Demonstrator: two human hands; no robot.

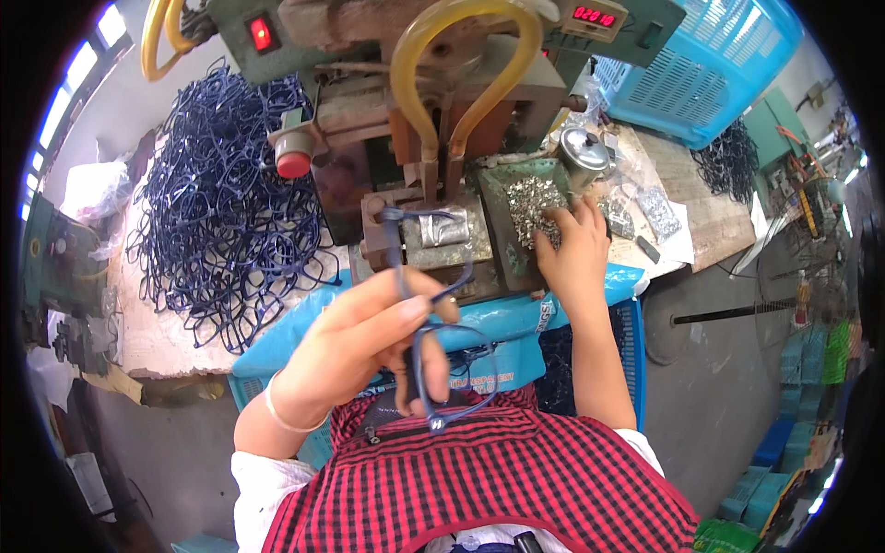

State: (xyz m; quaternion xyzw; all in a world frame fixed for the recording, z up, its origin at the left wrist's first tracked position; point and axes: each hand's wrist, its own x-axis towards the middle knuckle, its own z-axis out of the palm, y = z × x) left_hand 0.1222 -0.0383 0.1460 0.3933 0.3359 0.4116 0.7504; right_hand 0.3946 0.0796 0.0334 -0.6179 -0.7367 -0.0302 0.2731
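My left hand pinches a dark blue plastic eyeglass frame near its bridge, in front of the machine. The frame hangs turned on end, and one rim overlaps the view of the metal fixture. My right hand reaches into a green metal tray, thumb and fingertips curved and apart over a heap of small shiny metal parts. Whether a part touches its fingertips is too small to tell.
The machine has a yellow hose loop and a red button. Blue frames pile high at left. To the right sit a round metal container and a blue basket. Blue plastic drapes the near edge.
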